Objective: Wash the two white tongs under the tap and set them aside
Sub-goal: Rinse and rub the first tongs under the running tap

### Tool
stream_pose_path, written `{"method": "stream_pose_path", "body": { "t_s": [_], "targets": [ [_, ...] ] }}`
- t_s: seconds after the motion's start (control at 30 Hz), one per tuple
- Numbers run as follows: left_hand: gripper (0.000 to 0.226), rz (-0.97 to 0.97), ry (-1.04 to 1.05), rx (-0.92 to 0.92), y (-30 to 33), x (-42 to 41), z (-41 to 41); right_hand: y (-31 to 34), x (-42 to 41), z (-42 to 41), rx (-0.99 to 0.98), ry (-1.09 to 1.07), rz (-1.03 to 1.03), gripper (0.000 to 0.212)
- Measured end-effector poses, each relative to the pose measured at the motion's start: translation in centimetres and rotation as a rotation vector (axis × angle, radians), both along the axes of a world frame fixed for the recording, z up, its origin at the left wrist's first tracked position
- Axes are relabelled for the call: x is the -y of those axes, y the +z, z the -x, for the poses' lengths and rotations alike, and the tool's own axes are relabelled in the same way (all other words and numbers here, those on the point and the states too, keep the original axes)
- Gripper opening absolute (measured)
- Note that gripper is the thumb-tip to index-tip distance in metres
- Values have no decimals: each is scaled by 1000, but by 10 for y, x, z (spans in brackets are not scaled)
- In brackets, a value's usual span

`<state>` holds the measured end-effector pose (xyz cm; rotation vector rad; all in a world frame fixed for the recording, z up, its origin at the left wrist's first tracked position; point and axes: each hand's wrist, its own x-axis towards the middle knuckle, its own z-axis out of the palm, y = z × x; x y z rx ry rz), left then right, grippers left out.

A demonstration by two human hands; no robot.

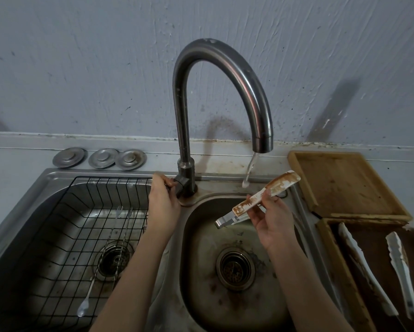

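A grey-blue plastered wall [105, 68] rises behind a pale surface [21, 159] that carries a stainless-steel double sink [47, 174]; at far left on the ledge lie three round metal sink plugs [68, 157], close together; below them the left basin holds a black wire rack [57, 236], and in it lie thin metal long-handled utensils [100, 259], one ending in a small spoon bowl near the front. The left hand [164, 202] curls round the short lever at the base of the tall curved steel tap [225, 75], fingers wrapped on it; a thin stream of water [250, 168] falls from the spout onto the sink's rim behind the right basin [201, 236], whose floor is stained brown around its round drain strainer [234, 268]. The right hand [270, 224] pinches a pair of white tongs smeared with brown sauce [256, 198] at mid-length, above the right basin, the tip tilted up beside the water but apart from it, the hinge end pointing down-left. Further right an empty wooden tray [345, 183] sits on the surface; in front of it a second, sauce-stained wooden tray [333, 259] holds a second pair of white tongs [378, 271], arms spread, dirty with brown.
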<state>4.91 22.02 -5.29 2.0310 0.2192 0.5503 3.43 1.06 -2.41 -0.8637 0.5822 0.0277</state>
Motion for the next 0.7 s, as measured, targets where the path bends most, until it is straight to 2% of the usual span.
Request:
{"method": "stream_pose_path", "body": {
  "t_s": [0.17,0.23,0.3,0.37,0.4,0.57,0.63,0.7],
  "targets": [
    [25,12,-19,-54,4,0,5,-1,0,0,1,-3,11,11],
    [45,2,-19,-89,7,5,12,-2,1,1,9,-9,28,10],
    [65,-65,50,-3,11,18,25,-3,3,2,14,-12,47,8],
    [57,-170,54,106,18,38,40,-3,4,3,23,-8,73,11],
    [49,-221,2,91,21,48,46,-3,4,4,27,-4,89,14],
    [35,-411,-274,-214,11,79,52,-2,-1,7,22,1,123,18],
    [23,-313,-402,-370,10,82,50,-2,-1,9,23,-2,101,11],
    [23,-178,-448,-454,10,82,49,-3,-2,11,39,-1,118,10]
  ]
}}
